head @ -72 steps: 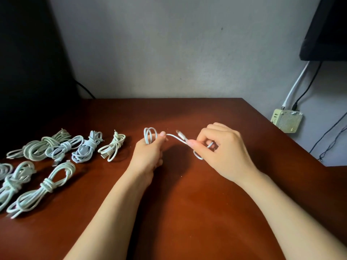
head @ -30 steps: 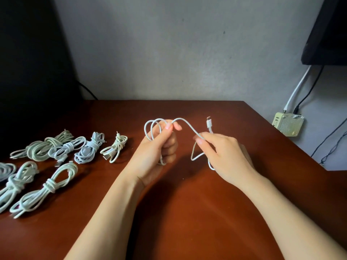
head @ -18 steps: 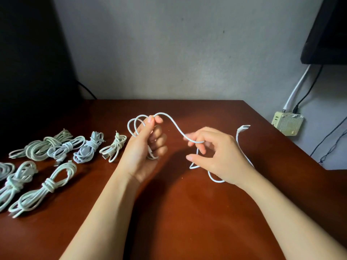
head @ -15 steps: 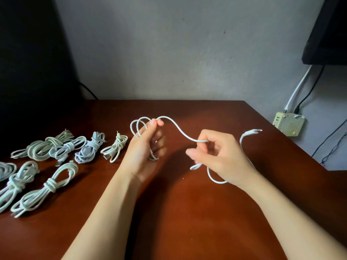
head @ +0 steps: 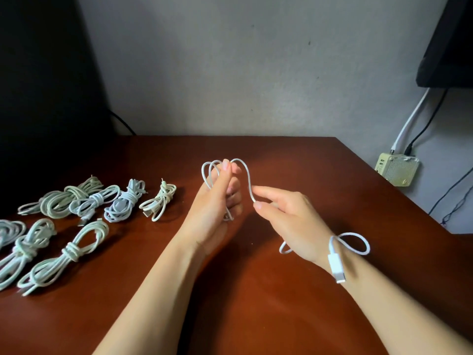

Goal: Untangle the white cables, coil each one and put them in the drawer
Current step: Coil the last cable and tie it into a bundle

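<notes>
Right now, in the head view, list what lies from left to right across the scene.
Tied cable bundles → left hand, gripping loops of the white cable → right hand, pinching that cable → its USB plug → beige box on the wall.

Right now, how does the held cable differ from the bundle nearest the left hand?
The held cable is part-looped, its plug end trailing over the right wrist; the nearest bundle is coiled and wrapped round its middle. The held cable is gripped by the left hand and pinched by the right hand; the nearest bundle lies untouched on the table. Both are white.
</notes>
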A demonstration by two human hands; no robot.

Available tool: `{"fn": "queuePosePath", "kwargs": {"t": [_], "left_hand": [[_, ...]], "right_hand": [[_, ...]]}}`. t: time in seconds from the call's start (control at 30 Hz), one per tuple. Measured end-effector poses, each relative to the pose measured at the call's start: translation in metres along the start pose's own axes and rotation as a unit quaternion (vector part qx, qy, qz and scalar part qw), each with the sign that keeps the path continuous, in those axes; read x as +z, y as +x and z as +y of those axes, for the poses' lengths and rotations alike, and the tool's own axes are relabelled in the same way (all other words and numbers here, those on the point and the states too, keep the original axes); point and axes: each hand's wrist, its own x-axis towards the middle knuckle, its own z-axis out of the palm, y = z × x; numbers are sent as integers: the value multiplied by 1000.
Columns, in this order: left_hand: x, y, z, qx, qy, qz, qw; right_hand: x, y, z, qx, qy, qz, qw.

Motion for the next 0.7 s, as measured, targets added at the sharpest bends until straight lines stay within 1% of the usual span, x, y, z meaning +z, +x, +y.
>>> {"fn": "queuePosePath", "kwargs": {"t": [0.07, 0.13, 0.17, 0.2, 0.23, 0.3, 0.4, 0.47, 0.53, 0.63, 0.7], "left_hand": [[1, -1, 1, 4, 6, -11, 1000], [1, -1, 1, 9, 19, -5, 1000], [0, -1, 1, 9, 32, 7, 999], [0, -1, 1, 8, 53, 19, 998], [-1, -1, 0, 5, 82, 26, 996], [0, -2, -2, -3, 135, 13, 991], [2, -5, -4, -44, 155, 6, 987], [0, -5, -5, -60, 151, -1, 987], [0, -3, -6, -82, 128, 10, 988], [3, 0, -8, -120, 95, 71, 986], [4, 3, -10, -121, 100, 101, 982]], "right_hand": [[4, 2, 2, -12, 52, -25, 998], [3, 4, 2, -16, 117, -6, 993], [3, 5, 3, -22, 132, 8, 991], [2, 4, 3, -43, 118, 20, 992], [3, 3, 3, -76, 83, 30, 993], [6, 0, 3, -146, -4, 34, 989], [13, -3, 7, -189, -127, 22, 973], [14, -4, 8, -214, -214, 42, 952], [13, -5, 6, -251, -280, 48, 925], [16, -7, 4, -295, -348, 41, 889], [19, -7, 4, -317, -383, 59, 865]]}}
